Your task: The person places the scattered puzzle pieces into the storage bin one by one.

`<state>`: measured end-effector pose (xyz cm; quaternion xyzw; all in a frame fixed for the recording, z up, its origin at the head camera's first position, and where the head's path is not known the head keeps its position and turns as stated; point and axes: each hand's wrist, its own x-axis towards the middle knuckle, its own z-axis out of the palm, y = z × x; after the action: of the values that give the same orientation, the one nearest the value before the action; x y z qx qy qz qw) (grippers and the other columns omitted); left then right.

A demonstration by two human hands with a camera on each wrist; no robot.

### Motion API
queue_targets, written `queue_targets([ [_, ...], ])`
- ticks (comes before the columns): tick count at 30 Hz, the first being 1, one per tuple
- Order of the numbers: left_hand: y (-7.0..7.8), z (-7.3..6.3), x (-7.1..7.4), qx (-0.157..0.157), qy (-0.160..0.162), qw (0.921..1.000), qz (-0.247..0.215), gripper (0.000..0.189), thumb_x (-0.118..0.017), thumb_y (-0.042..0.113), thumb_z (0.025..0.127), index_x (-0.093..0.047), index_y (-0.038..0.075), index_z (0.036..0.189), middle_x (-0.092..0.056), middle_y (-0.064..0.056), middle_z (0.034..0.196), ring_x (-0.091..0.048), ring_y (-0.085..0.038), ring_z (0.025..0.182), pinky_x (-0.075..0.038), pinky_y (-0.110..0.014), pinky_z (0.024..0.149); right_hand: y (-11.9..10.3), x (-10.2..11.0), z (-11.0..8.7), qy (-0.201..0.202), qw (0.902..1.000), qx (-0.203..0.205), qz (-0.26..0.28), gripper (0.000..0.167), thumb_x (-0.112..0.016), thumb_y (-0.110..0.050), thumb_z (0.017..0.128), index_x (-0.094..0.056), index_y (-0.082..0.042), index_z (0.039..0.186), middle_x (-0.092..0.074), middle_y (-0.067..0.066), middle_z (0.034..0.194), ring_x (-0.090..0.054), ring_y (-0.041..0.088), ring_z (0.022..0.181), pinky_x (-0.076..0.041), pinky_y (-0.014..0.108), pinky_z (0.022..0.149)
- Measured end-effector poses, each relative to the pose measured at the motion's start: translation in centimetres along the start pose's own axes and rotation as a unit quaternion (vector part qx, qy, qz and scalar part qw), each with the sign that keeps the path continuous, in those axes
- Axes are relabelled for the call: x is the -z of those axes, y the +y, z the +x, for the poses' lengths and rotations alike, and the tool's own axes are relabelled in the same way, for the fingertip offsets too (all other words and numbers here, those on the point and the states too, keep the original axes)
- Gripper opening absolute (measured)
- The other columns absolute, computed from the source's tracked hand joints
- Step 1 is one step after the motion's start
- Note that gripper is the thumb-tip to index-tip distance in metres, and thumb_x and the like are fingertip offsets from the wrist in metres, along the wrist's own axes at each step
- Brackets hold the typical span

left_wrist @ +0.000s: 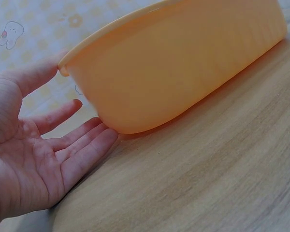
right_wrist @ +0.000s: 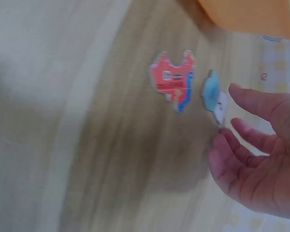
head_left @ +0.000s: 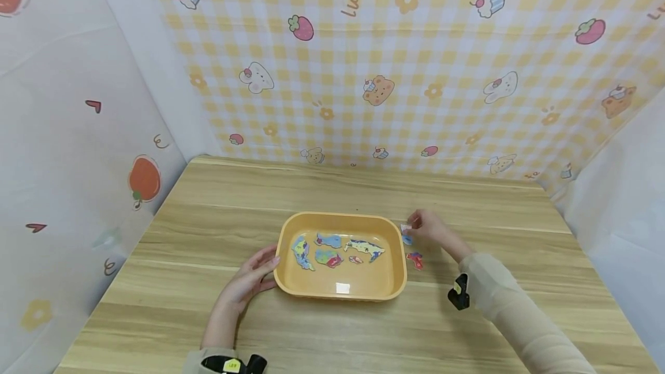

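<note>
My left hand (head_left: pixel 249 280) is at the left end of a yellow-orange plastic basin (head_left: pixel 340 292). In the left wrist view its thumb (left_wrist: pixel 41 75) meets the rim, and straight fingers touch the wall near its base. Beyond the basin's right end, my right hand (head_left: pixel 428 228) is over a small white puzzle piece (right_wrist: pixel 221 107). Thumb and fingers stand apart beside that piece in the right wrist view. A light blue puzzle piece (right_wrist: pixel 211 91) overlaps the white one there. Closer to me lies a red and blue puzzle piece (head_left: pixel 415 260) on the table.
Several flat, map-like puzzle pieces lie inside the basin, among them a long cream and blue piece (head_left: pixel 365 248) and a green and red piece (head_left: pixel 328 258). The wooden table (head_left: pixel 363 333) ends at a checked cloth (head_left: pixel 337 126) behind and white cloth on both sides.
</note>
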<state>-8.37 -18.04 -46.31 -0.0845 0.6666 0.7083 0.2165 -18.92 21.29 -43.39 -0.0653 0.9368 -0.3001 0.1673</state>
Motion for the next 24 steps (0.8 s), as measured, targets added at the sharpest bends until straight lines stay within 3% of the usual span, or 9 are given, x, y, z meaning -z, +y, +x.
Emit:
queue_targets([
  [5, 0.1, 0.0, 0.0, -0.001, 0.001, 1.0, 0.001, 0.06, -0.053, 0.026, 0.091, -0.028, 0.005, 0.141, -0.032, -0.022, 0.142, -0.054, -0.018, 0.109, -0.05, -0.035, 0.087, 0.2, -0.8, -0.1, 0.005, 0.9985, -0.053, -0.017, 0.032, -0.069, -0.016, 0.079, -0.056, 0.009, 0.094, -0.058, 0.017, 0.088, -0.053, 0.024, 0.08, -0.049, 0.032, 0.068],
  [12, -0.1, 0.0, 0.0, -0.001, 0.011, 0.9999, 0.002, 0.059, -0.054, 0.027, 0.09, -0.03, 0.005, 0.14, -0.034, -0.021, 0.142, -0.055, -0.018, 0.108, -0.05, -0.036, 0.086, -0.1, -1.3, 0.1, 0.014, 0.9967, -0.08, -0.006, 0.031, -0.071, -0.014, 0.077, -0.054, 0.006, 0.092, -0.056, 0.015, 0.087, -0.05, 0.022, 0.078, -0.046, 0.028, 0.064],
  [16, -0.2, 0.0, 0.1, -0.002, 0.014, 0.9999, 0.002, 0.06, -0.056, 0.028, 0.09, -0.031, 0.005, 0.139, -0.035, -0.021, 0.141, -0.055, -0.019, 0.108, -0.05, -0.038, 0.087, -0.4, -1.2, 0.3, 0.011, 0.9962, -0.084, 0.021, 0.032, -0.071, -0.009, 0.077, -0.051, 0.006, 0.096, -0.056, 0.018, 0.091, -0.052, 0.023, 0.081, -0.047, 0.028, 0.066],
  [24, -0.2, 0.1, 0.0, 0.001, 0.011, 0.9999, 0.0, 0.057, -0.054, 0.026, 0.091, -0.032, 0.006, 0.139, -0.034, -0.02, 0.142, -0.053, -0.021, 0.111, -0.05, -0.038, 0.088, -0.9, -0.3, 0.8, -0.023, 0.9917, -0.052, 0.115, 0.024, -0.063, 0.002, 0.081, -0.051, 0.009, 0.1, -0.059, 0.018, 0.085, -0.055, 0.015, 0.068, -0.053, 0.027, 0.059],
])
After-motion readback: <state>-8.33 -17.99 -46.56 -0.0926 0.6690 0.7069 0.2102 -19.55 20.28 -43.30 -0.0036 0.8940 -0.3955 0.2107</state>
